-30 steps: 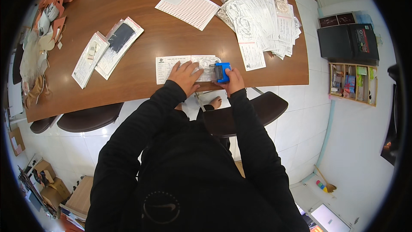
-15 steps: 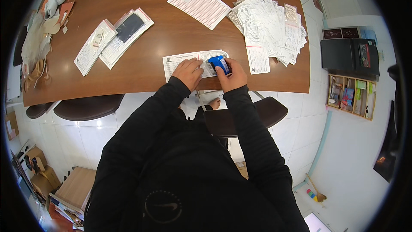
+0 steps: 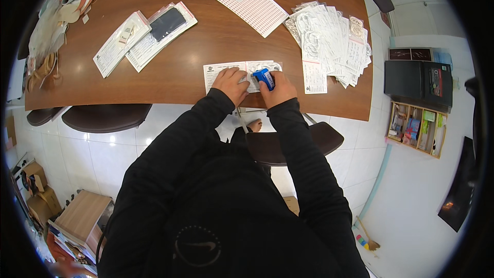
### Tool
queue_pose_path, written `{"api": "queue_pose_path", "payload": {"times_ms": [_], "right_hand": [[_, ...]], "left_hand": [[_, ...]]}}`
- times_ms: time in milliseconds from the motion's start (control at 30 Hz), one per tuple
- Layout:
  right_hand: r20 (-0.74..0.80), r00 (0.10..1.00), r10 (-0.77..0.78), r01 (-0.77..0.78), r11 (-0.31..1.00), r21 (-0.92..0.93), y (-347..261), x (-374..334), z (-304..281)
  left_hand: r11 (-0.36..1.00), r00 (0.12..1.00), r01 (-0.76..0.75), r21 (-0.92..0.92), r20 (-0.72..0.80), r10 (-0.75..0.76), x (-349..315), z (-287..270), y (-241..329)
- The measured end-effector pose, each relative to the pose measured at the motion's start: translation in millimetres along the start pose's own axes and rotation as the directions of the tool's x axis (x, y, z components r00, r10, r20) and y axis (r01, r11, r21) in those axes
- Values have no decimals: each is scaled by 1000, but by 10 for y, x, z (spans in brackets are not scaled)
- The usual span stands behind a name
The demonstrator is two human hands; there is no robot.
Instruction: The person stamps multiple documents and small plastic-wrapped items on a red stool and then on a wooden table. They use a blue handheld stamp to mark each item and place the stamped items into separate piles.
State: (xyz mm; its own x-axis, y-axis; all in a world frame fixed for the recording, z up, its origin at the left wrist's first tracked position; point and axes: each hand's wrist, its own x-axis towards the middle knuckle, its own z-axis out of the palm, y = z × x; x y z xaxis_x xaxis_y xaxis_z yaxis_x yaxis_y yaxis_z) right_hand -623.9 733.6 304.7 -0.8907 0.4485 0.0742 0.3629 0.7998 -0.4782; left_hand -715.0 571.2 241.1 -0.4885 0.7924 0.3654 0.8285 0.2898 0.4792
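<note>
Head view: right hand (image 3: pixel 279 90) grips a blue hand stamp (image 3: pixel 264 79) (kind judged from its shape) between thumb and fingers. Stamp is tilted, over the right half of a card-and-bag packet (image 3: pixel 213 74) near the front edge of the brown wooden table (image 3: pixel 154 85). Contact between stamp and packet: cannot tell.

Left hand (image 3: pixel 232 86) rests on the packet's middle, fingers bent and close together; whether the tips pinch anything, cannot tell.

Just changed: stamp has gone from nearly square-on, its dark end facing left, to a slant with blue casing toward the camera. Judgement: it is being turned or lined up, not pressed flat. No fresh mark can be made out.

Against the frame one second earlier: left fingers, then spread toward the stamp, are now drawn in; stamp sits nearer them. Packet pile (image 3: pixel 324 46), sheet with rows of red marks (image 3: pixel 252 7) and dark phone-like slab (image 3: pixel 168 24) appear further right in view, shifting together with the packet; attributed to head movement.
</note>
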Motion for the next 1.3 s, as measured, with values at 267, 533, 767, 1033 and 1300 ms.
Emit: {"api": "queue_pose_path", "payload": {"times_ms": [267, 533, 767, 1033, 1300], "right_hand": [[-61, 997, 56, -55, 998, 11, -11, -7, -17], [-129, 985, 114, -93, 983, 159, 115, -2, -168], [-54, 990, -129, 137, 969, 208, -13, 159, -122], [142, 941, -307, 301, 951, 66, -109, 413, 15], [-30, 994, 108, -90, 928, 361, 50, 503, -100]], "left_hand": [[1000, 1000, 27, -6, 14, -27, -14, 14, 0], [993, 993, 99, 70, 51, -103, -107, -151, -18], [993, 987, 108, 44, 112, -112, -194, -207, -140], [984, 977, 171, 45, 119, -175, -203, -220, -203], [992, 990, 111, 63, 79, -115, -96, -261, -102]]}}
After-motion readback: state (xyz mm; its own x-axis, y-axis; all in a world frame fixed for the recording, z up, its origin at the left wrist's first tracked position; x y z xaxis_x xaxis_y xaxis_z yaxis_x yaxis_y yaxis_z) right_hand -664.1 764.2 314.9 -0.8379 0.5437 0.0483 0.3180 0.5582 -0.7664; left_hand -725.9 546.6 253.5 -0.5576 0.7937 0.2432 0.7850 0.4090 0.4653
